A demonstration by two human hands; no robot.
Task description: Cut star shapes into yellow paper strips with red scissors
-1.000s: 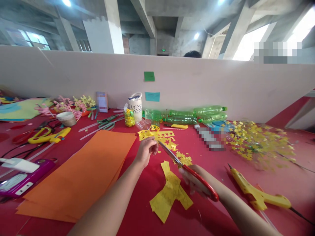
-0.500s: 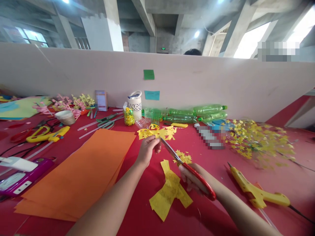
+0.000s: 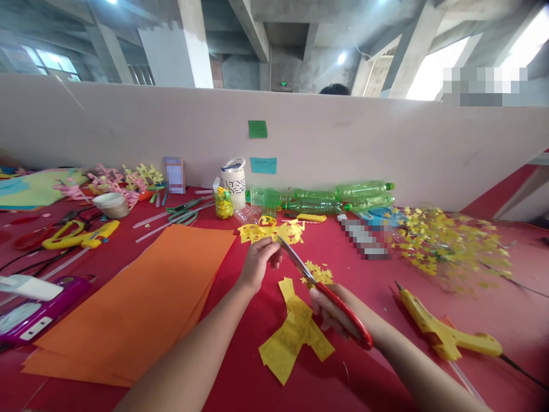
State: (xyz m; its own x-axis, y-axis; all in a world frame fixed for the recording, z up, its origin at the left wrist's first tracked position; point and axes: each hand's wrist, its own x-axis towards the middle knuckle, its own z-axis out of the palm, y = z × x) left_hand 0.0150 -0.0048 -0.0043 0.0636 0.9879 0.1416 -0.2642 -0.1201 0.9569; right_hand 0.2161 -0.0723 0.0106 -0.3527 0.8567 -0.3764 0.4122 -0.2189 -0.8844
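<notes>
My right hand is closed round the handles of red-handled scissors. Their blades point up and left to my left hand. That hand is pinched shut at the blade tips on something too small to make out. Just beyond it lies a yellow paper sheet with star-shaped holes. A small heap of yellow cut-out stars sits right of the blades. Yellow paper offcuts lie on the red table under my hands.
A stack of orange paper lies left of my arm. A yellow glue gun lies at the right, another at the left. Green plastic bottles and a white cup line the partition wall. Yellow star branches lie far right.
The yellow punched sheet beyond my left hand has shifted and bunched up a little. Both hands and the scissors stay in nearly the same place.
</notes>
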